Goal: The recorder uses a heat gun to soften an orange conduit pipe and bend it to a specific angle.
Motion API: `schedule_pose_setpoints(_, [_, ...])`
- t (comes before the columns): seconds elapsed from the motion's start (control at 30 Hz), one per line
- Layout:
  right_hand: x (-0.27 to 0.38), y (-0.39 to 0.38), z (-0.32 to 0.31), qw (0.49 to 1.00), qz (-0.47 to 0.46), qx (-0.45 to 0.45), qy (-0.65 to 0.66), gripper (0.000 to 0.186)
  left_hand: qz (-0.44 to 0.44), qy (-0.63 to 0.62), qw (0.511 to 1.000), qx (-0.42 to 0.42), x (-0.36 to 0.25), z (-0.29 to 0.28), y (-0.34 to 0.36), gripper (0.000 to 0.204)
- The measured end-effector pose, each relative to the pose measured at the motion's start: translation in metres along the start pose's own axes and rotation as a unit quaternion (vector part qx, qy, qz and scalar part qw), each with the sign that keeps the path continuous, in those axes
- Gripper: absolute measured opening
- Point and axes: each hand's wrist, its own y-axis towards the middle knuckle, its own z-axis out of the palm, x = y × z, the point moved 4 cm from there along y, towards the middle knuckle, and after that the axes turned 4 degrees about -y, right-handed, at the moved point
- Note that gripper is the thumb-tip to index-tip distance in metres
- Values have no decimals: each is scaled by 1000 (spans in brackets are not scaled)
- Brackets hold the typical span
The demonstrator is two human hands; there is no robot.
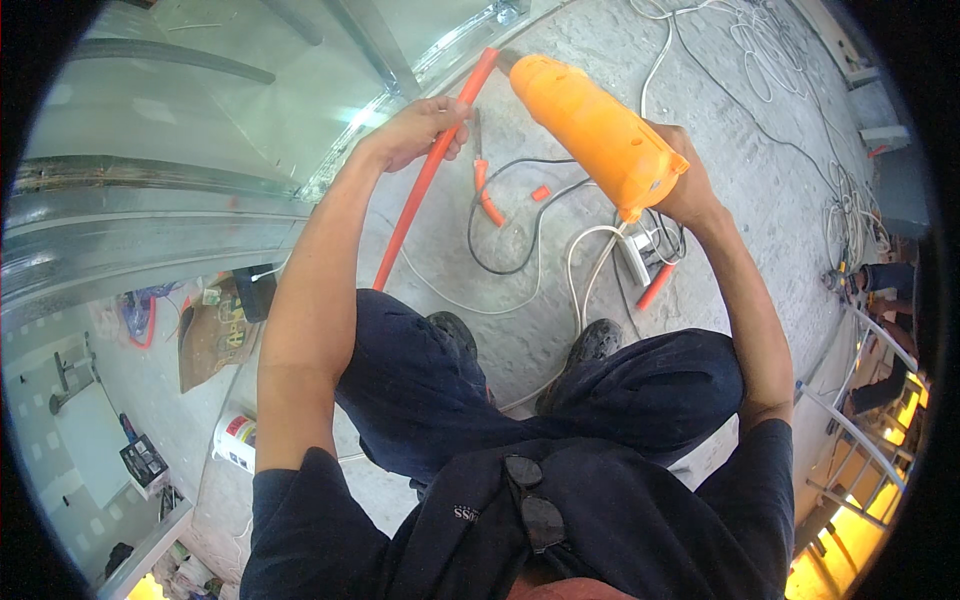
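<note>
My left hand (428, 130) is closed around a long orange-red plastic pipe (424, 180), which slants from beside my left knee up to the far middle. In my right hand (680, 178) is an orange heat gun (595, 125); its body hides most of my fingers and the handle. The dark nozzle (507, 62) points at the pipe's upper end, and I cannot tell whether the two touch. On the concrete below lie a thin-bladed tool with an orange handle (483, 178), a short orange offcut (541, 193) and another orange-red pipe piece (655, 287).
A white power strip (633, 258) with looped cables lies between my feet and the heat gun. Metal studs (150, 200) line the left. More coiled cable (770, 60) lies far right. A white bucket (236, 441) stands left. Another person's leg (885, 277) shows at the right edge.
</note>
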Motion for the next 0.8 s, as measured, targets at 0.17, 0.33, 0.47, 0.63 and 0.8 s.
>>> schedule_pose_setpoints(0.17, [-3,-1,-2,999,-25,6,-32,39,-8,-8,1000,1,2,0,1,41])
schedule_pose_setpoints(0.33, [-4,0,4,999,-25,22,-8,41,-21,-22,1000,5,2,-1,2,44])
schedule_pose_setpoints(0.47, [-7,0,4,999,-30,37,5,42,-17,10,1000,-13,-6,5,-3,43])
schedule_pose_setpoints(0.63, [-4,-1,-2,1000,-14,19,11,42,-22,11,1000,-11,-3,0,-2,42])
schedule_pose_setpoints(0.8, [-7,-2,-4,1000,-13,0,0,43,-29,-14,999,0,1,0,1,41])
